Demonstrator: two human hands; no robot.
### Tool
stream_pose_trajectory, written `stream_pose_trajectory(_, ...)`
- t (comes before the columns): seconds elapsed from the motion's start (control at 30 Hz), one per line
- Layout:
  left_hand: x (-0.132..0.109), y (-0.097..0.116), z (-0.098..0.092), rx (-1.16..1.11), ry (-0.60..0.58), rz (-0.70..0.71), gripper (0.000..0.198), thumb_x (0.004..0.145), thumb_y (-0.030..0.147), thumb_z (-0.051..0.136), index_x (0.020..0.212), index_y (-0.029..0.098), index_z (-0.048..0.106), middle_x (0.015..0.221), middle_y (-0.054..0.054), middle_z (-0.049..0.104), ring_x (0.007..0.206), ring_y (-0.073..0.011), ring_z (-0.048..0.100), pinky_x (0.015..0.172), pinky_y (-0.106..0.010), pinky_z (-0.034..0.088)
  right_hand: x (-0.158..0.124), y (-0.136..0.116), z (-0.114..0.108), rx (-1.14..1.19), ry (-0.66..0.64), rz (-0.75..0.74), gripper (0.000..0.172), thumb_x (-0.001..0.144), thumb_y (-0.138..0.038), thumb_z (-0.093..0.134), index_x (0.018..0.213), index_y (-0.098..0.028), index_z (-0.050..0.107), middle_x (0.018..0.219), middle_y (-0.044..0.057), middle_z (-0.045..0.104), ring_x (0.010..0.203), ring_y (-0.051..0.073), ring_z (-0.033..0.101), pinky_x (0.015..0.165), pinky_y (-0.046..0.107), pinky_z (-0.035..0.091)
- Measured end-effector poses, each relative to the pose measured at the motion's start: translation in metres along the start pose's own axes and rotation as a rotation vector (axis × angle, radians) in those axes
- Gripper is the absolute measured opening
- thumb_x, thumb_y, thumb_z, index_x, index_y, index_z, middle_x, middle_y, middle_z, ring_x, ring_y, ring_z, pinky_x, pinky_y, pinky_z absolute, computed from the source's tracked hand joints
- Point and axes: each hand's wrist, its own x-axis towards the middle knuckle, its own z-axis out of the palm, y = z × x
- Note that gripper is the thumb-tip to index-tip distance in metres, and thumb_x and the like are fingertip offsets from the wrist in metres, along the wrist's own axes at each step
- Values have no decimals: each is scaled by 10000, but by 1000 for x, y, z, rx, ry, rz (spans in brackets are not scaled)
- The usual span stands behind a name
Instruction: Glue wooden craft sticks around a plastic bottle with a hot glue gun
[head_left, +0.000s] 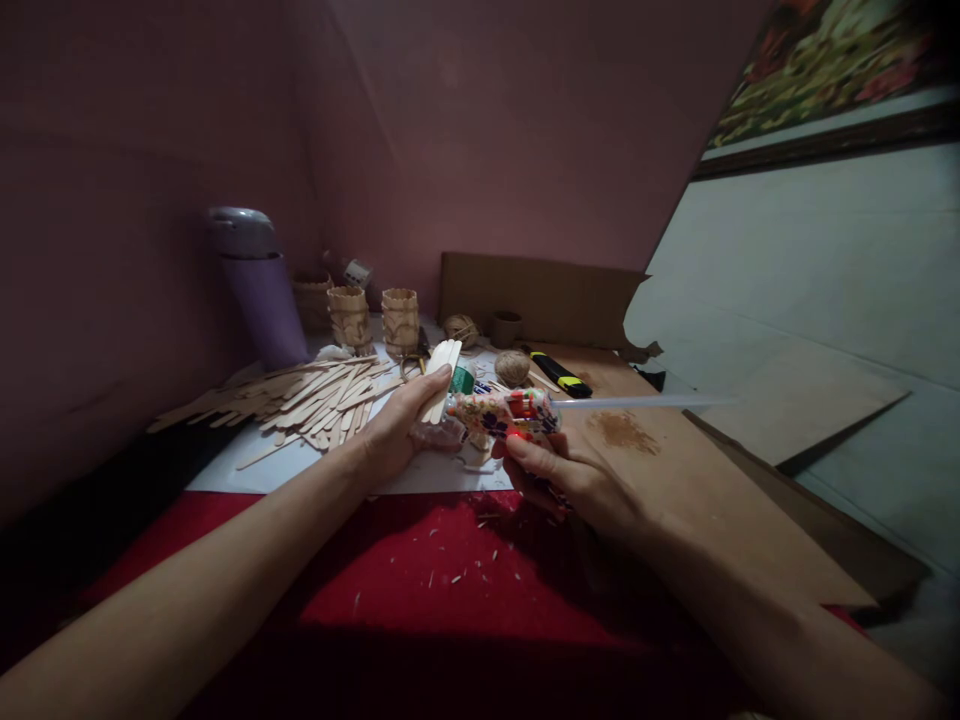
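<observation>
My left hand (401, 425) is closed round a few pale wooden craft sticks (444, 364), which fan upward from my fingers. My right hand (566, 480) grips a glue gun (510, 412) with a colourful flowered body and a small red light, its nozzle pointing left at the sticks. A long clear glue stick (637, 402) juts out of the gun's back to the right. Both hands hover over a white sheet (255, 460) above a red cloth (420, 570).
A heap of loose craft sticks (300, 398) lies left of my hands. Behind stand a purple flask (259, 290), two stick-built cups (375, 318), twine balls (513, 368) and a yellow-black cutter (561, 374). Cardboard sheets (675, 470) lie at the right, with walls close behind.
</observation>
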Motion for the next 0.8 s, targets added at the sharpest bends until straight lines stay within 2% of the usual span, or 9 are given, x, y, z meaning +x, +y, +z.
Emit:
stream_pose_trajectory(0.33,-2,3,3,78,48,-37,332,909,396,533,1044,143,699,888,-96,729,635,-170,642,526,-257,542,-1,0,-1,18,9,31,556,919,-626,486,566,-198,457,451,-37,408,414,80,339,445,288,221)
stream_pose_trajectory(0.5,-1,2,2,80,54,5,337,883,432,575,1020,147,691,857,-96,708,653,-176,634,526,-268,547,0,0,-2,18,-6,19,546,918,-623,487,580,-195,475,449,-35,413,419,82,342,451,282,235)
stream_pose_trajectory(0.8,-2,1,2,85,74,-3,352,874,450,578,1041,157,683,842,-91,698,611,-159,614,542,-282,546,0,0,-1,27,40,14,541,920,-604,488,566,-194,488,441,-32,425,391,77,340,416,273,225)
